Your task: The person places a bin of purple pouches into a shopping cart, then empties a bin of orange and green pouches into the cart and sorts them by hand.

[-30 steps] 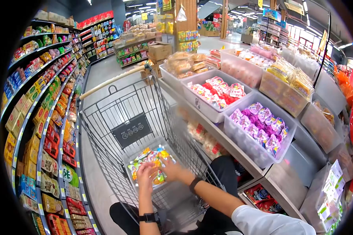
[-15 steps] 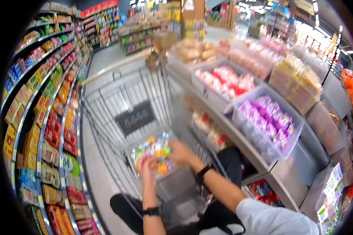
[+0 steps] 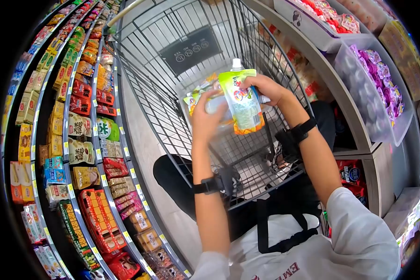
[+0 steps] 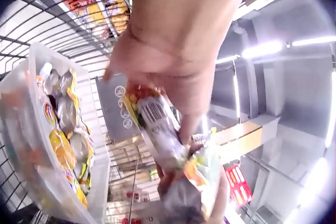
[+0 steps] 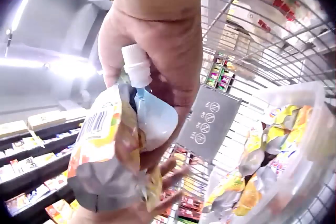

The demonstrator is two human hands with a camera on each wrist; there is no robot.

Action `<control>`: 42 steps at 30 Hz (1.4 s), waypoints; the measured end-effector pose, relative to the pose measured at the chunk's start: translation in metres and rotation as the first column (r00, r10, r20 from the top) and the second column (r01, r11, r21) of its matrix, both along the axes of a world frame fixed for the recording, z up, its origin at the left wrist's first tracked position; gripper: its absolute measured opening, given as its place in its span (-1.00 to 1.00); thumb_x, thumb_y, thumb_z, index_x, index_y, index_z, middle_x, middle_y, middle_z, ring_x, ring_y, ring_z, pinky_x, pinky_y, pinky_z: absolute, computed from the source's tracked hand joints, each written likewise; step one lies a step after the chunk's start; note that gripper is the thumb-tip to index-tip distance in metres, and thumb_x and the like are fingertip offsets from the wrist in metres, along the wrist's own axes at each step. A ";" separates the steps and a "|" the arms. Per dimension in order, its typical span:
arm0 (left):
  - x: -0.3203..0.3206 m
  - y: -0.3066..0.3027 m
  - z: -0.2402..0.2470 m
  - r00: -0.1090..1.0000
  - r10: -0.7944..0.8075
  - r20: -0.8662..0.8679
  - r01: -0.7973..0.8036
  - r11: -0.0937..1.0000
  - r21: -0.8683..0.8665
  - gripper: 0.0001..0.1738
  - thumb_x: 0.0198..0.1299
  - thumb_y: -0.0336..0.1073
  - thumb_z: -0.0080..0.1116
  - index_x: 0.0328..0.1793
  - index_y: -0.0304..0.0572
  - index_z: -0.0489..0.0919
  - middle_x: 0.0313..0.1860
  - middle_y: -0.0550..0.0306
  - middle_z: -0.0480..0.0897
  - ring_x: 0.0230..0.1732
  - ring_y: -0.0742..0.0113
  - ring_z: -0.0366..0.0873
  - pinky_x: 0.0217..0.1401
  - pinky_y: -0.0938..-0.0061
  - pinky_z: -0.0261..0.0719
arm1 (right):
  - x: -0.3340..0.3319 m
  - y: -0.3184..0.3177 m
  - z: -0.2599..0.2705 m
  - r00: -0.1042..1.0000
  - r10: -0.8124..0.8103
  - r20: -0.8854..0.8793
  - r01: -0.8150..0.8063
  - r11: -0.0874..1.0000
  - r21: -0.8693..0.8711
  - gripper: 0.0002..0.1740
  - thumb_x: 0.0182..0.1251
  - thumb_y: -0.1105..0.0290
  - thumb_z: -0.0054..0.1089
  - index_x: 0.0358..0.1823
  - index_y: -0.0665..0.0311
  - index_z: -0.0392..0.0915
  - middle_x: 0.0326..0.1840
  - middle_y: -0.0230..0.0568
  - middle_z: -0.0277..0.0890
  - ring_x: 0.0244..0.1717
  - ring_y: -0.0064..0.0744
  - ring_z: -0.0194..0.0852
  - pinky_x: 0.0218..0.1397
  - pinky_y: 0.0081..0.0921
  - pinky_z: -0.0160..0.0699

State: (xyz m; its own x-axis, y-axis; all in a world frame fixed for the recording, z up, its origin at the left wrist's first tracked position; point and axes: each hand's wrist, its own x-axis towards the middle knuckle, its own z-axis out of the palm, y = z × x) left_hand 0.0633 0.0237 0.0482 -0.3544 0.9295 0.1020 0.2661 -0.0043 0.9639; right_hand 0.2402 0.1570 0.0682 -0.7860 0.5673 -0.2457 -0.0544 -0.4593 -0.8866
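Several spouted pouches are at the hands. My right hand [image 3: 273,91] grips a green and orange pouch [image 3: 242,105] with its white cap up; the right wrist view shows white-capped pouches [image 5: 100,134] bunched under that hand [image 5: 157,45]. My left hand [image 3: 205,119], blurred, is close on the left with its thumb and fingers round a pale pouch; in the left wrist view a barcoded pouch [image 4: 155,121] lies against this hand [image 4: 168,71]. Behind the hands a clear tub [image 4: 39,124] holds more pouches [image 5: 252,182].
The tub stands inside a wire shopping cart [image 3: 149,107] with a grey sign [image 3: 191,49]. Snack shelves [image 3: 93,140] run along the left. At right are a display counter [image 3: 345,102] and a bin [image 3: 373,107] of purple packets. The person's knees flank the cart.
The view has tilted down towards the cart. Both hands have risen from over the tub nearer the body, and the right now holds up a green and orange pouch.
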 end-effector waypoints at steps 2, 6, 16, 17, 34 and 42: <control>0.002 -0.007 0.010 0.998 -0.037 0.056 0.039 0.999 -0.034 -0.60 0.02 -0.31 0.39 0.01 -0.20 0.61 -0.14 0.08 0.66 0.04 0.36 0.57 0.18 0.42 0.46 | 0.006 -0.006 0.011 0.998 0.017 0.064 -0.020 0.999 0.039 -0.63 0.19 0.33 0.22 -0.01 0.37 0.56 -0.14 -0.23 0.66 -0.21 -0.50 0.66 -0.09 -0.53 0.63; -0.001 -0.008 0.013 0.991 -0.128 -0.028 0.123 0.984 -0.132 -0.69 -0.03 -0.36 0.40 -0.15 -0.25 0.60 -0.28 0.23 0.62 -0.22 0.47 0.57 -0.14 0.53 0.53 | 0.010 -0.012 0.027 0.993 0.071 0.096 -0.085 0.985 0.150 -0.62 0.24 0.26 0.24 0.01 0.34 0.55 -0.13 -0.29 0.65 -0.16 -0.56 0.62 -0.06 -0.55 0.58; 0.008 -0.005 0.021 0.810 0.131 0.572 -0.237 0.965 0.116 -0.69 0.13 -0.43 0.40 -0.10 -0.28 0.49 -0.18 0.12 0.62 -0.22 0.42 0.61 -0.18 0.51 0.60 | 0.005 0.000 0.019 0.857 -0.383 -0.343 0.480 0.836 0.266 -0.66 0.29 0.26 0.23 -0.03 0.36 0.53 -0.13 -0.23 0.59 -0.12 -0.50 0.58 -0.03 -0.52 0.53; 0.011 -0.005 0.023 0.815 0.125 0.566 -0.228 0.967 0.114 -0.69 0.13 -0.43 0.40 -0.10 -0.28 0.49 -0.18 0.12 0.62 -0.22 0.42 0.61 -0.18 0.51 0.60 | 0.004 -0.004 0.027 0.846 -0.404 -0.348 0.484 0.856 0.182 -0.67 0.30 0.26 0.24 -0.04 0.35 0.54 -0.15 -0.23 0.60 -0.14 -0.50 0.59 -0.05 -0.52 0.55; 0.023 -0.006 0.027 0.609 0.054 0.792 -0.298 0.940 0.165 -0.62 0.37 -0.15 0.14 0.14 -0.28 0.45 0.02 0.04 0.64 -0.01 0.28 0.65 0.03 0.36 0.65 | 0.006 -0.016 0.039 0.837 -0.419 -0.353 0.437 0.899 -0.029 -0.56 0.29 0.28 0.29 0.07 0.39 0.41 -0.07 -0.14 0.58 -0.08 -0.44 0.60 0.01 -0.45 0.59; 0.024 -0.005 0.020 0.646 0.123 0.754 -0.316 0.942 0.117 -0.43 0.34 0.10 0.12 0.28 -0.13 0.43 0.15 0.16 0.61 0.07 0.32 0.62 -0.12 0.44 0.65 | 0.005 -0.015 0.041 0.826 -0.407 -0.390 0.412 0.908 -0.075 -0.62 0.28 0.31 0.28 0.03 0.36 0.46 -0.11 -0.18 0.61 -0.13 -0.42 0.63 -0.03 -0.46 0.61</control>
State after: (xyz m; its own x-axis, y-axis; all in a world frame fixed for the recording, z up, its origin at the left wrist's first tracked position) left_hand 0.0874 0.0190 0.0678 -0.5931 0.7998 -0.0927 -0.4970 -0.2730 0.8237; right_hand 0.2450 0.1416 0.1092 -0.5101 0.8592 0.0387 -0.5756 -0.3076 -0.7577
